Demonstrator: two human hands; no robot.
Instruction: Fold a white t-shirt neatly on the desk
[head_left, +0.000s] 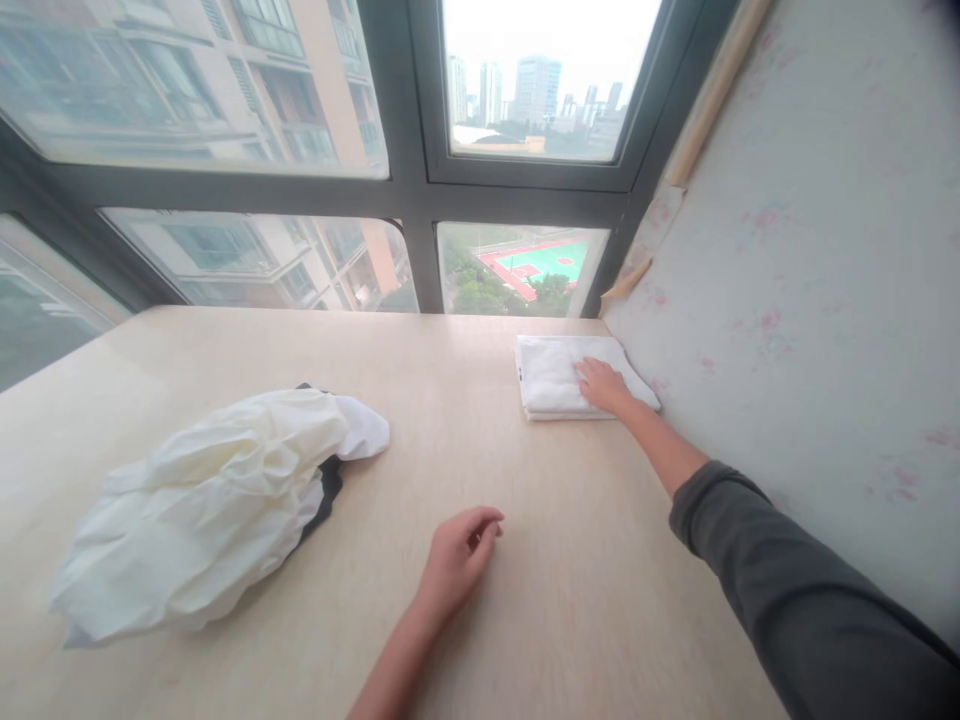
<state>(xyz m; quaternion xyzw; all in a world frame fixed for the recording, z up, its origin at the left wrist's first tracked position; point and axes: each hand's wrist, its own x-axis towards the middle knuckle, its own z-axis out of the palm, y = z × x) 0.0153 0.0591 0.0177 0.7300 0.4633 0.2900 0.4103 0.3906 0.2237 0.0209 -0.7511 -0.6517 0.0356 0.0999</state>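
A folded stack of white cloth point(553, 375) lies at the far right of the wooden surface, close against the wall. My right hand point(601, 385) rests on top of it, palm down with the fingers stretched out. Over the middle of the surface is my left hand point(463, 555), its fingers curled and thumb near the fingertips; nothing shows in it. To its left lies a crumpled heap of cream-white cloth point(202, 510), with a dark piece point(324, 500) peeking out from under its right edge and a whiter bit point(364, 428) at its far end.
The pale wooden surface point(450, 430) reaches back to a dark-framed window point(424, 200). A wall with flowered paper point(810, 280) bounds the right side, its paper peeling point(630, 285) near the window corner. Buildings and a sports court are outside.
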